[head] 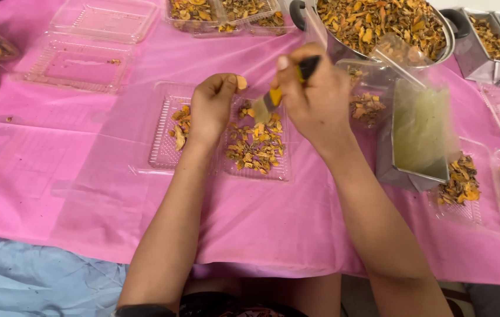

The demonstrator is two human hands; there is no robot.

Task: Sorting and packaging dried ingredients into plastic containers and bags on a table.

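Pink tablecloth: left hand pinches an orange chip, right hand clamps a knife

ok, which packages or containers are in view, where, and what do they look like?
Open clear clamshell tray: centre, under the hands, orange-brown pieces inside.
Empty clear trays: upper left, rectangular.
Filled clear trays: top centre.
Clear plastic bag: right, in a metal scoop.
No labels, signs or screens.
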